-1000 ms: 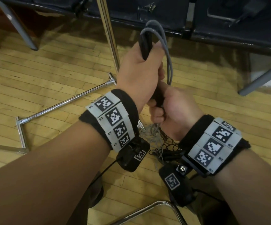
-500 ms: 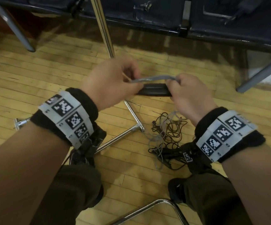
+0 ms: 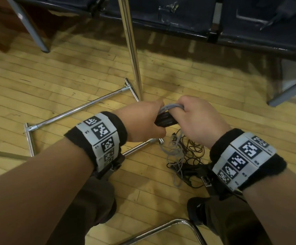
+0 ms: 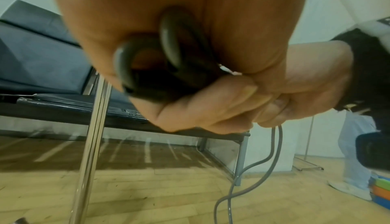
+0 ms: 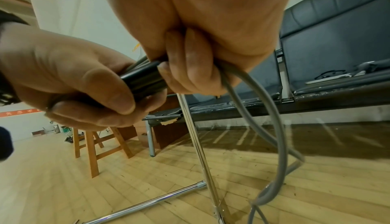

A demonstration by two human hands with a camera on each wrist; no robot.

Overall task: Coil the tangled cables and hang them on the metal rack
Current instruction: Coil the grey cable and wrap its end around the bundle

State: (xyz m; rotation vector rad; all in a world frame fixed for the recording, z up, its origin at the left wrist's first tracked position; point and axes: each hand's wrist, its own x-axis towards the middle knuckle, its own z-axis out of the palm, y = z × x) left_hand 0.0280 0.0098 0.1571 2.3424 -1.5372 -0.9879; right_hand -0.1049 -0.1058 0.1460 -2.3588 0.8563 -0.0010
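A folded bundle of thick black cable (image 3: 164, 119) lies crosswise between my two hands, with a grey cable (image 3: 172, 106) laid over it. My left hand (image 3: 143, 121) grips the bundle's left end; its black loops (image 4: 168, 61) show in the left wrist view. My right hand (image 3: 195, 117) grips the right end, fingers curled round the black bundle (image 5: 143, 79) and the grey cable (image 5: 263, 119), which trails down to the floor. Below my hands a tangle of thin black and grey cables (image 3: 184, 156) lies on the wood floor. The chrome rack's upright pole (image 3: 131, 50) rises just behind my hands.
The rack's chrome base bars (image 3: 76, 110) lie on the floor to the left. Dark upholstered benches (image 3: 249, 20) line the back, with grey legs (image 3: 288, 92) at right. A chrome chair leg (image 3: 161, 228) curves between my knees. A wooden stool (image 5: 92, 144) stands further left.
A second ago my left hand held the bundle upright and high. Both hands have since turned it crosswise and lowered it, and they now sit closer together over the tangle.
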